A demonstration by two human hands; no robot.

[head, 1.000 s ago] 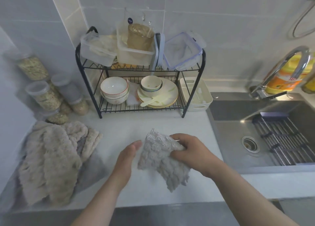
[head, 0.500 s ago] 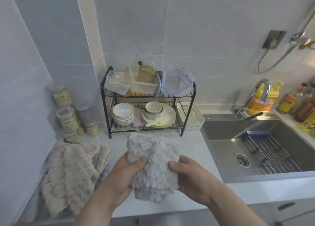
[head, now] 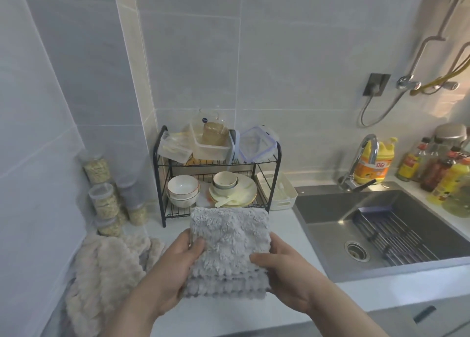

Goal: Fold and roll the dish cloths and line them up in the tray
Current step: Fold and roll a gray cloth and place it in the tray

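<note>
Since a second earlier, the grey dish cloth [head: 229, 245] had gone from a crumpled bunch in my right hand alone to a flat, folded square held between both hands, and it sat higher in my view. My left hand [head: 173, 270] gripped its left edge, thumb on the fleecy face and fingers curled underneath. My right hand [head: 287, 275] held the right edge the same way. How the fingers lay beneath the cloth I could not tell, as they were hidden.

The cloth was held up above the white desk [head: 283, 222], with its scalloped lower edges stacked in layers toward me. Its top edge covered the foot of the black wire dish rack [head: 218, 162] in my view. The white tray [head: 287, 199] stood on the desk just right of the rack, between it and the steel sink [head: 330, 224]; what lay in it I could not make out.

A heap of beige dish cloths [head: 101, 280] lay on the desk at my left, below the stacked jars [head: 103, 201] in the corner. Behind the sink stood the faucet [head: 361, 158] and a yellow detergent bottle [head: 373, 166].
</note>
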